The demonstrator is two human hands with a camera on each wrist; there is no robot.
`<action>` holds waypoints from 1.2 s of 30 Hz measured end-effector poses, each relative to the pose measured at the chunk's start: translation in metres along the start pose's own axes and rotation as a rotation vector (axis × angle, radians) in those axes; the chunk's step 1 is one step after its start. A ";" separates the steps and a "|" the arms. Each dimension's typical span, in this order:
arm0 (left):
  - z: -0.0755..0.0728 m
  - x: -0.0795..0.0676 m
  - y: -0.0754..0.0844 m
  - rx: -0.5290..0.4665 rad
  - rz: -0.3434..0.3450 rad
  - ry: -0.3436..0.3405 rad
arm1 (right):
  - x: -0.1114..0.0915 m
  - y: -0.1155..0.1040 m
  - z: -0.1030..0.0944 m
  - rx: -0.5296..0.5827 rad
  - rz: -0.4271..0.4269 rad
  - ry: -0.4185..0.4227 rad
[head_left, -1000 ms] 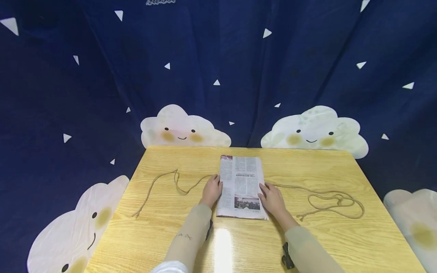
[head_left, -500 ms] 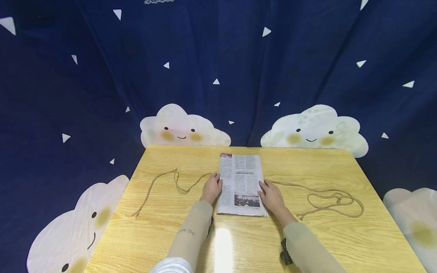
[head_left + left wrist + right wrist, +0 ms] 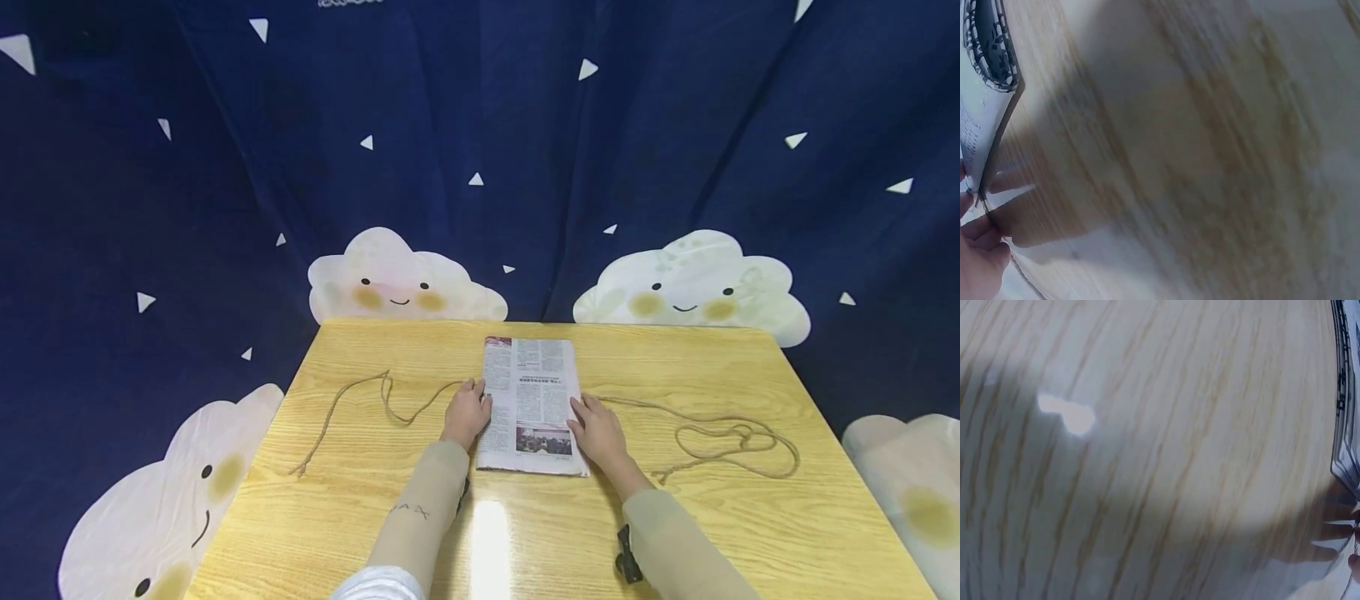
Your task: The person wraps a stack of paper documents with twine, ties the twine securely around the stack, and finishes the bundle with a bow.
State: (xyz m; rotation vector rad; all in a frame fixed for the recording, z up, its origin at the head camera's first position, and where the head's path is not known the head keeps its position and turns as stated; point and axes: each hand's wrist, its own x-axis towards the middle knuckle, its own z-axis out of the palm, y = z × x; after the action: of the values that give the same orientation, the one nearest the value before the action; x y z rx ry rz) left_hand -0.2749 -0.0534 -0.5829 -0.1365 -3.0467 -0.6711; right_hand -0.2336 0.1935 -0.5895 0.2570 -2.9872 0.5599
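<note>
A folded newspaper [image 3: 528, 400] lies flat near the middle of the wooden table, its layered fold showing in the left wrist view. My left hand [image 3: 466, 412] rests against its left edge, fingertips touching the side. Against the opposite edge lies my right hand [image 3: 600, 433], its thumb and fingers spread along the border. A thin twine rope [image 3: 697, 421] comes out from the newspaper's right side and loops on the table; its left length [image 3: 330, 412] runs out past my left hand. The stretch between is hidden, apparently under the newspaper.
The wooden table [image 3: 375, 517] has a bright glare spot near its front. Behind it hangs a dark blue curtain [image 3: 450, 125] with white triangles and smiling clouds. A small black device [image 3: 627, 554] is at my right wrist.
The newspaper has shifted slightly away from me, with both hands staying at its sides. Over the last half second hardly anything moves, and the rope lies as before.
</note>
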 end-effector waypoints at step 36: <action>0.005 -0.019 -0.001 -0.071 -0.075 0.073 | -0.014 0.005 0.005 0.092 -0.087 0.092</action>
State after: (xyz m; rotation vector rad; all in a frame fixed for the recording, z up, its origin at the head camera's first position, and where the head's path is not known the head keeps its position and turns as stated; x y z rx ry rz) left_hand -0.2564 -0.0534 -0.5881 0.0012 -2.9726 -0.7721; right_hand -0.2210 0.1981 -0.5972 0.3564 -2.8500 0.6810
